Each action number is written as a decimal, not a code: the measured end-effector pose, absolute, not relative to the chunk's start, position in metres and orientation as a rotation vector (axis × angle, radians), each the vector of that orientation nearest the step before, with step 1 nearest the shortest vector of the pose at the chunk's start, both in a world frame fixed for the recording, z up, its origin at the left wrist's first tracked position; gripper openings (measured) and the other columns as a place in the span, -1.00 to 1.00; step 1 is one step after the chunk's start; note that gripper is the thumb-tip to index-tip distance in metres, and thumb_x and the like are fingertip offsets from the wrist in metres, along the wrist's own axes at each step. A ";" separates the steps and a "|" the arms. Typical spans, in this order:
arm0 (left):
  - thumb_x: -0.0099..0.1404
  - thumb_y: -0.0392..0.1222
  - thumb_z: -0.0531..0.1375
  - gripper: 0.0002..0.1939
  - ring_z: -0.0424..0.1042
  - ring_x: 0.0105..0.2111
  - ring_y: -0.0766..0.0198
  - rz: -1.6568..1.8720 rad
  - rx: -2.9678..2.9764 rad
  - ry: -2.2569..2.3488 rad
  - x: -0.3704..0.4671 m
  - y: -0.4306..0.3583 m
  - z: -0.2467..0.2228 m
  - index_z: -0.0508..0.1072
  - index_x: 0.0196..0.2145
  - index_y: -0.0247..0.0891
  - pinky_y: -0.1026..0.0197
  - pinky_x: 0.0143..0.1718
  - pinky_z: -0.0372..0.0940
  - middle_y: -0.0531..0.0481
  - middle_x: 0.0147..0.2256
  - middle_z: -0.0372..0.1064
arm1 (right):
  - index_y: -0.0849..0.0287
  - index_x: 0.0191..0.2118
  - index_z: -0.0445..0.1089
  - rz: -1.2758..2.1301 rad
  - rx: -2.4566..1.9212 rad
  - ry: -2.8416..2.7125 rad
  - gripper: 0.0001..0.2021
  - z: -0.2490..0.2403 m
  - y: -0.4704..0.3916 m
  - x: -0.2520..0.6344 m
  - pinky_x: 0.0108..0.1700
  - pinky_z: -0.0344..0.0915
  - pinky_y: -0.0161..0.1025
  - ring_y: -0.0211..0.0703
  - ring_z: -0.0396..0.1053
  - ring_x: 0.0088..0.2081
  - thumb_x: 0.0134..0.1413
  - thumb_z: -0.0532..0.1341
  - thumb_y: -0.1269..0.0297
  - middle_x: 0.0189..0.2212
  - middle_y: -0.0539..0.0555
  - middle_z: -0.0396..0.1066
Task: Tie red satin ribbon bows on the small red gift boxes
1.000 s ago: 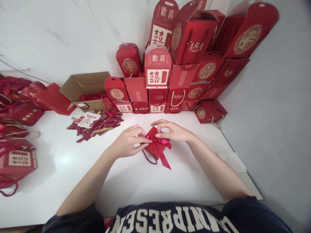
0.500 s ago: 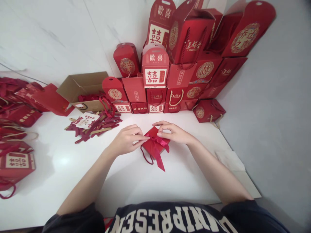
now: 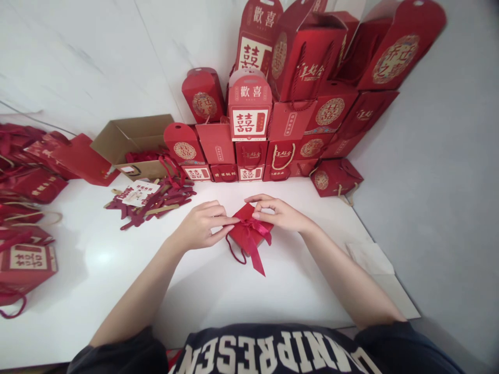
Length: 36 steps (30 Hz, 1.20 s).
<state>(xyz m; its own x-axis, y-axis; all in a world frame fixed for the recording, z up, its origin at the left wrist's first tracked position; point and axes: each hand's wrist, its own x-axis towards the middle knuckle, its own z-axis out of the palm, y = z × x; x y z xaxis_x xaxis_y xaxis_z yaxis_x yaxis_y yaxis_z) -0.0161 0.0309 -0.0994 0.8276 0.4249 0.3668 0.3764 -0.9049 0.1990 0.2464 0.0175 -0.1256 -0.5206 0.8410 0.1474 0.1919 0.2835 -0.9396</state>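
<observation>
A small red box (image 3: 242, 241) stands on the white table, with a glossy red ribbon (image 3: 255, 255) tied in a bow on its top. One ribbon tail hangs toward me, and a dark red cord handle loops at the box's left side. My left hand (image 3: 206, 224) is at the left of the bow, its thumb and index finger pinching the ribbon's left loop. From the right, my right hand (image 3: 278, 212) has thumb and index finger closed on the ribbon near the knot, the other fingers reaching over the box's back corner.
Stacked red gift boxes (image 3: 249, 124) line the wall behind. At the back left, a cardboard box (image 3: 150, 169) stands behind a pile of dark red ribbons and tags (image 3: 156, 205). More red bags (image 3: 29, 259) are at the far left; a flat pale packet (image 3: 370, 258) lies right.
My left hand has shifted very slightly left, its thumb a little away from the bow. My right hand and the box look the same.
</observation>
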 end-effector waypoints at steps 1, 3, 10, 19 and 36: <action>0.30 -0.22 0.12 -0.74 0.31 -0.37 0.25 0.597 2.912 0.651 -0.014 0.030 -0.099 0.49 -0.07 -0.15 0.18 -0.29 0.27 -0.04 -0.41 0.36 | 0.17 -0.38 0.43 1.257 -0.921 -1.891 -0.78 -0.125 0.017 0.246 0.24 0.02 -0.05 -0.10 0.22 0.17 0.17 0.19 0.14 0.10 0.14 0.27; 0.32 -0.22 0.11 -0.73 0.31 -0.35 0.24 0.563 2.973 0.678 -0.010 0.030 -0.100 0.46 -0.05 -0.17 0.19 -0.28 0.26 -0.05 -0.38 0.35 | 0.17 -0.39 0.42 1.266 -0.906 -1.881 -0.77 -0.122 0.016 0.245 0.24 0.03 -0.06 -0.10 0.21 0.17 0.18 0.19 0.14 0.11 0.14 0.26; 0.33 -0.28 0.10 -0.85 0.29 -0.34 0.24 0.660 3.173 0.725 0.002 0.038 -0.098 0.48 -0.28 -0.18 0.19 -0.33 0.20 -0.04 -0.37 0.33 | 0.18 -0.47 0.37 1.277 -0.884 -1.855 -0.70 -0.120 0.014 0.245 0.22 0.09 -0.07 -0.09 0.23 0.16 0.20 0.15 0.11 0.12 0.13 0.26; 0.30 -0.23 0.12 -0.82 0.32 -0.23 0.17 0.638 2.964 0.614 0.005 0.051 -0.100 0.50 -0.20 -0.17 0.09 -0.18 0.26 -0.11 -0.25 0.36 | 0.13 -0.34 0.47 1.308 -0.959 -1.879 -0.75 -0.128 0.011 0.255 0.24 0.08 0.00 -0.03 0.21 0.18 0.21 0.14 0.11 0.18 0.10 0.20; 0.34 -0.07 0.09 -0.59 0.27 0.04 0.12 0.717 2.120 0.643 0.020 0.053 -0.132 0.42 -0.60 -0.28 -0.07 0.15 0.13 -0.13 -0.04 0.38 | 0.17 -0.49 0.38 1.320 -0.974 -1.750 -0.65 -0.142 0.007 0.249 0.02 0.32 -0.07 -0.03 0.34 0.02 0.18 0.14 0.03 0.14 0.09 0.22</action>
